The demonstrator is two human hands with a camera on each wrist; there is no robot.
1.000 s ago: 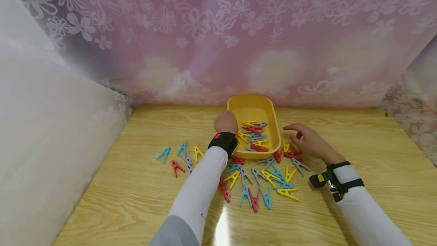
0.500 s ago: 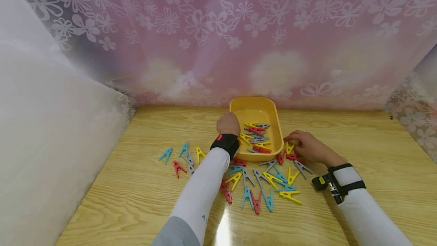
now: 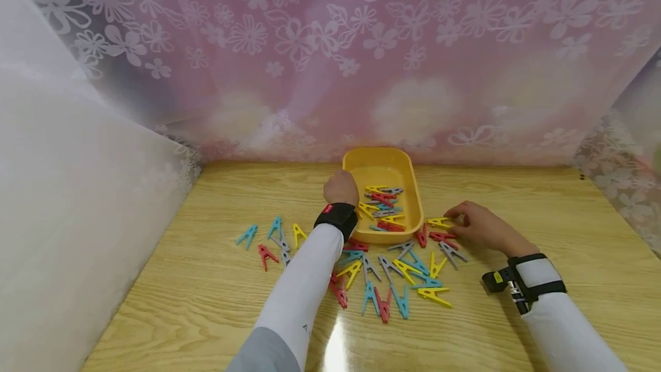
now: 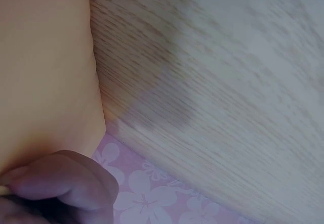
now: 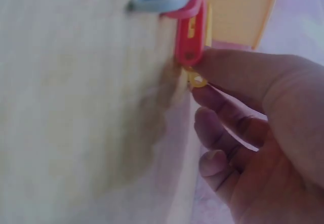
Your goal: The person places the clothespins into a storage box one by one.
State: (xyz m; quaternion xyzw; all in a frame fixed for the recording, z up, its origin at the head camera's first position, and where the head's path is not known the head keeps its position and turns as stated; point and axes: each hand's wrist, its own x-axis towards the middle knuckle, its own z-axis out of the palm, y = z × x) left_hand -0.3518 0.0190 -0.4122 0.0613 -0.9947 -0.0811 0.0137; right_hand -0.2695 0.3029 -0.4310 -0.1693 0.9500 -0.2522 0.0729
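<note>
The right hand pinches a yellow peg just right of the tray; I'd lift it clear of the nearer red peg (the left hand grips the tray's left edge).

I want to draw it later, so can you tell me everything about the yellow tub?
The yellow tub is long and open-topped, with rounded corners and a smooth rim, and looks like plastic. It sits upright on the wooden table, close to the pink flowered cloth. Yellow, red, blue and grey clothespins lie jumbled in its near half, and its slightly shiny floor shows at the far end. The person's left hand holds its left rim.
</note>
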